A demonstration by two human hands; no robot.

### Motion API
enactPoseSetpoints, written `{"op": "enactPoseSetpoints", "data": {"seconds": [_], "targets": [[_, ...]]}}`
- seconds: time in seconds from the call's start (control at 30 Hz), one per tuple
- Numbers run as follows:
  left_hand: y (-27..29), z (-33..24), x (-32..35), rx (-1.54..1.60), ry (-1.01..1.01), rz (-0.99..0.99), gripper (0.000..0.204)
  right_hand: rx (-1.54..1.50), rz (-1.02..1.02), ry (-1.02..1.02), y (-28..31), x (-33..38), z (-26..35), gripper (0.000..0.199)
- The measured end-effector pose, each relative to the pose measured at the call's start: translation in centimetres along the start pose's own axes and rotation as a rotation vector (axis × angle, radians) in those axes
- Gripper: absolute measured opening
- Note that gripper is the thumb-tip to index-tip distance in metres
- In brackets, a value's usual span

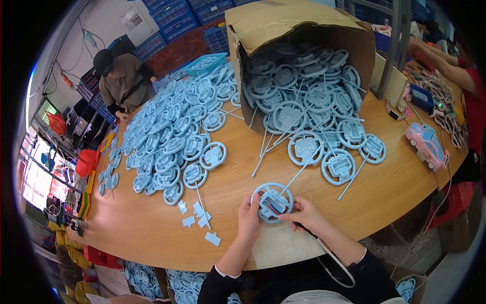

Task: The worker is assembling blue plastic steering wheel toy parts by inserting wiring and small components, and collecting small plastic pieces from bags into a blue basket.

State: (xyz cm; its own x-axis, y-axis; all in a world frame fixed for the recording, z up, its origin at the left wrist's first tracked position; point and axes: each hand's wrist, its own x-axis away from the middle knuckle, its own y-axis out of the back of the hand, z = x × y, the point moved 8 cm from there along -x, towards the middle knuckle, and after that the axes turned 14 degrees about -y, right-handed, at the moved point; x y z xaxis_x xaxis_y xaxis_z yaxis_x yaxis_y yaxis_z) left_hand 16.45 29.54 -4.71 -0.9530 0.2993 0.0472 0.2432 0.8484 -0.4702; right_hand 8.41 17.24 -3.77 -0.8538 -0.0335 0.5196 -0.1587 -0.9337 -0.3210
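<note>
Near the table's front edge, my left hand (250, 215) grips the left rim of a light-blue plastic toy steering wheel (273, 188). A thin rod sticks out from it toward the far right. Red and dark blue strips, perhaps wires, show at its open centre. My right hand (307, 216) is closed at the lower right of the wheel around a slim corded tool (315, 235); its tip is hidden and its kind unclear. A pale cable (334, 259) loops from it toward my body. Small light-blue plates (212, 238) lie left of my hands.
A large heap of similar wheels (172, 121) covers the table's left. A tipped cardboard box (298, 17) spills more of them ahead. A pink toy car (428, 146) stands at the right edge. One person (126, 78) works at far left, another (450, 66) at right.
</note>
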Motion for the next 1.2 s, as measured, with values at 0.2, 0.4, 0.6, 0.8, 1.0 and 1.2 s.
{"op": "enactPoseSetpoints", "data": {"seconds": [0.2, 0.4, 0.6, 0.8, 1.0, 1.2], "targets": [[0.2, -0.2, 0.2, -0.058, -0.054, 0.003, 0.024, -0.072, 0.015, -0.037, -0.4, -0.1, -0.1, 0.037], [0.1, 0.7, 0.5, -0.072, -0.026, 0.026, 0.028, -0.122, 0.027, -0.091, -0.1, 0.0, 0.1, 0.034], [-1.2, 0.7, 0.6, 0.03, -0.006, 0.118, 0.035, -0.108, 0.12, -0.135, 0.1, -1.0, -1.0, 0.027], [-1.4, 0.5, 0.7, 0.007, -0.061, 0.15, 0.038, -0.149, 0.168, -0.06, -0.5, -0.8, -0.7, 0.024], [-1.4, 1.1, 0.6, 0.006, 0.009, 0.137, 0.037, -0.165, 0.137, -0.053, 0.3, -1.3, -1.4, 0.025], [0.1, 1.6, 0.0, 0.071, 0.013, 0.055, 0.034, -0.159, 0.141, -0.04, 0.0, -1.1, -1.1, 0.028]]}}
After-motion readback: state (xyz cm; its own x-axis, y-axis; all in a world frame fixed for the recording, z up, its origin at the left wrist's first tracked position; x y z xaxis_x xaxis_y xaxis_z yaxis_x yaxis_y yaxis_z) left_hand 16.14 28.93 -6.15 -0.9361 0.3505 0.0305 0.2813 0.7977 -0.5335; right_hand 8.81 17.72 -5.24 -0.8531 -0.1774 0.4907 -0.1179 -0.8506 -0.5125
